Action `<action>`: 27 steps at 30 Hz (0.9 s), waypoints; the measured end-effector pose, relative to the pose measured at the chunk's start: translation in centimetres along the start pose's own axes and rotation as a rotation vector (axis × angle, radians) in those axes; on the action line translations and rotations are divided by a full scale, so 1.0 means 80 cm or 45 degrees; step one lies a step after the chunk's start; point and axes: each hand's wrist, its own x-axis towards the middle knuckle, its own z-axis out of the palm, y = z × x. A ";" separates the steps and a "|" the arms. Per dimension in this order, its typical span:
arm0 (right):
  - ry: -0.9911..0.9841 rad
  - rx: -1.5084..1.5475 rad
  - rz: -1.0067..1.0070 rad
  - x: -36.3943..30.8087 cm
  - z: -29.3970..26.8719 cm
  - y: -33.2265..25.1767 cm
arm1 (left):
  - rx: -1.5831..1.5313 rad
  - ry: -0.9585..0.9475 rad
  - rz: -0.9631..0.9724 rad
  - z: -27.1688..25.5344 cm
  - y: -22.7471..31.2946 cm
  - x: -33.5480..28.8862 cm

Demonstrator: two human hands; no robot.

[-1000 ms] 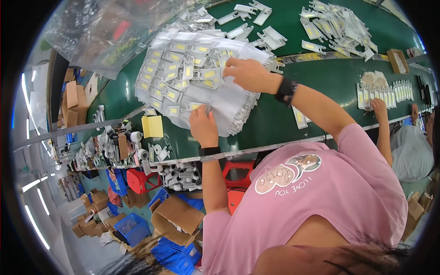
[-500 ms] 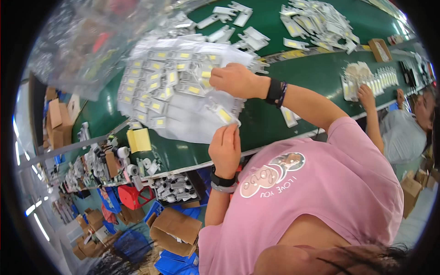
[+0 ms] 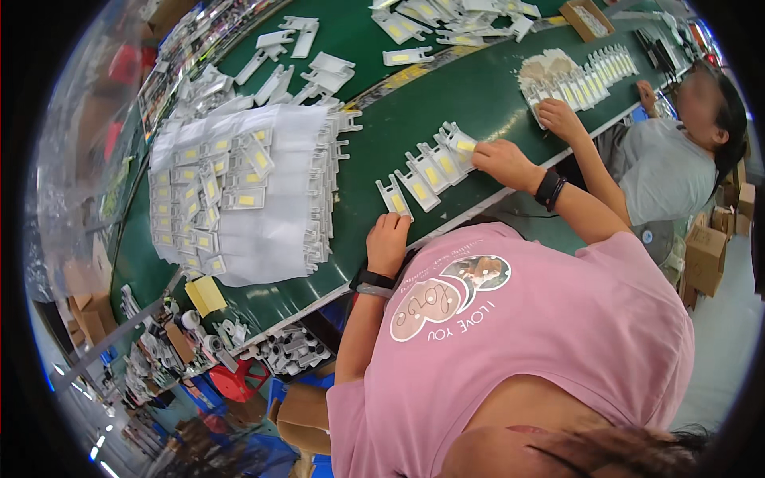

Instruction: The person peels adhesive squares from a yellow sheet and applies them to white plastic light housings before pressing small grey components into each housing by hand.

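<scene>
My left hand (image 3: 387, 243) pinches the near end of a flat white plastic piece with a yellow panel (image 3: 394, 196), at the left end of a short row. My right hand (image 3: 510, 166) has its fingers closed on the near end of a similar piece (image 3: 457, 142) at the row's right end. Between them, several matching white pieces (image 3: 424, 191) lie slanted side by side on the green bench (image 3: 362, 179). Left of the row, many more such pieces (image 3: 247, 197) lie in rows on white sheets (image 3: 280, 191), stacked in layers.
Loose white pieces (image 3: 325, 76) lie beyond the stack, and another heap (image 3: 454, 20) is farther right. A co-worker (image 3: 669, 163) sits at the right by a long row of pieces (image 3: 594, 80). A small cardboard box (image 3: 587, 20) and a yellow pad (image 3: 205, 295) are also on the bench.
The view has turned right. My right hand has left the stacked pieces and moved to the row on the bench. My left hand has brought a piece from the stack's edge to the row.
</scene>
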 end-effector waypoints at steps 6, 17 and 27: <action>0.010 0.083 0.014 -0.016 -0.013 0.001 | -0.098 0.000 -0.251 0.007 0.024 0.019; -0.036 0.198 0.156 -0.025 0.010 0.020 | -0.047 -0.022 -0.333 0.014 0.038 0.043; 0.156 0.090 0.055 -0.010 0.013 0.002 | 0.020 -0.073 -0.368 0.010 0.048 0.050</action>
